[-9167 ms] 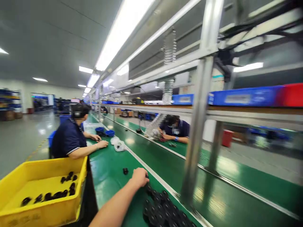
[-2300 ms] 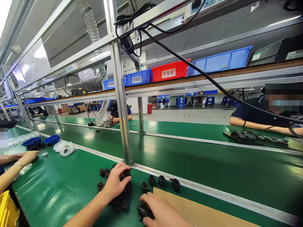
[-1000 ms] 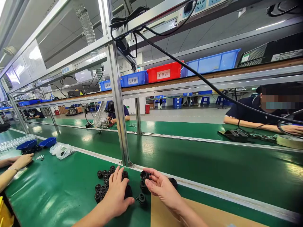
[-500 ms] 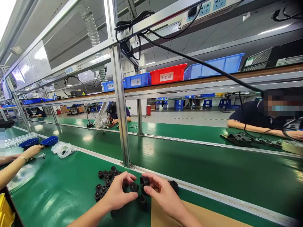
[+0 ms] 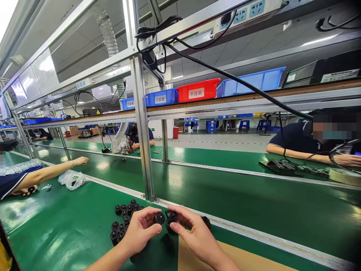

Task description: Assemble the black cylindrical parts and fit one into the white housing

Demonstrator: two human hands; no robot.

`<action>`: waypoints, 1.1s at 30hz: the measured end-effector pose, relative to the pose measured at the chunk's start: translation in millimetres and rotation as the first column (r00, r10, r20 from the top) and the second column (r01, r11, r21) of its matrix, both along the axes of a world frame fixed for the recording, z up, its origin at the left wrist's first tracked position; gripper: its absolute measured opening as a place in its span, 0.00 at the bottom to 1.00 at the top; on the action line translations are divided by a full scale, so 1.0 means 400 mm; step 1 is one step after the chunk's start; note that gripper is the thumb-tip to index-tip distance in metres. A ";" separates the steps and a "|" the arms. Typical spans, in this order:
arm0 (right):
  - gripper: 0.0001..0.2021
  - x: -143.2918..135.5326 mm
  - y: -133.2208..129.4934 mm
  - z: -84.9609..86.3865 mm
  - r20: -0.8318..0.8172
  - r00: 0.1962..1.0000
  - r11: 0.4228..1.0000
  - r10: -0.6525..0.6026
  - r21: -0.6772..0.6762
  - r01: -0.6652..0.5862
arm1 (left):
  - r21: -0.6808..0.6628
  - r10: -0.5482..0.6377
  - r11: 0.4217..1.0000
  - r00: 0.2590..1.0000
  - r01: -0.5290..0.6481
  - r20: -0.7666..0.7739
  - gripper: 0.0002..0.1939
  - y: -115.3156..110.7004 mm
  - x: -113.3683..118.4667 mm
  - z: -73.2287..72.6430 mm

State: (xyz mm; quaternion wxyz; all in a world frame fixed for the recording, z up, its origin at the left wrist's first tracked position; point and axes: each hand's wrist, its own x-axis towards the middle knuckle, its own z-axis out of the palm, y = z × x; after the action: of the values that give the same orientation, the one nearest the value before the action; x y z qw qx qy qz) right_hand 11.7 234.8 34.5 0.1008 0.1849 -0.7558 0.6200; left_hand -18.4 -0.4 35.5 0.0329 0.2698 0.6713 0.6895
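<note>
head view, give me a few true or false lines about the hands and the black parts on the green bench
1. Each hand holds a small black part: left hand a round black part, right hand another black part. True.
2. The cluster of black parts lies right of the right hand. False: it lies left of the left hand.
3. The red bin stands on the green bench. False: it stands on the shelf above.
4. A cardboard sheet lies under the right forearm. True.
</note>
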 end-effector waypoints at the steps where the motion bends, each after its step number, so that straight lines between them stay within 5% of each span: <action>1: 0.21 0.003 -0.002 0.004 0.004 1.000 1.000 -0.002 0.001 0.002 | 0.004 0.003 1.000 1.000 -0.003 -0.024 0.25 0.002 0.001 0.000; 11: 0.14 0.029 -0.021 0.037 -0.100 0.995 0.997 -0.007 0.069 0.014 | -0.017 0.034 0.999 0.992 -0.037 -0.122 0.22 0.005 0.008 -0.021; 33: 0.19 0.036 -0.001 0.051 -0.298 0.942 0.969 0.156 0.233 -0.087 | -0.080 0.096 0.989 0.957 -0.122 -0.272 0.20 -0.005 0.011 -0.029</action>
State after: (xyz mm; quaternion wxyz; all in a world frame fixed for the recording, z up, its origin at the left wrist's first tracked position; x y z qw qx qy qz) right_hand 26.2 234.5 54.9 0.1602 0.3377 -0.7801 0.5017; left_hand -14.0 -2.4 24.1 -0.0831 0.3214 0.7159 0.6143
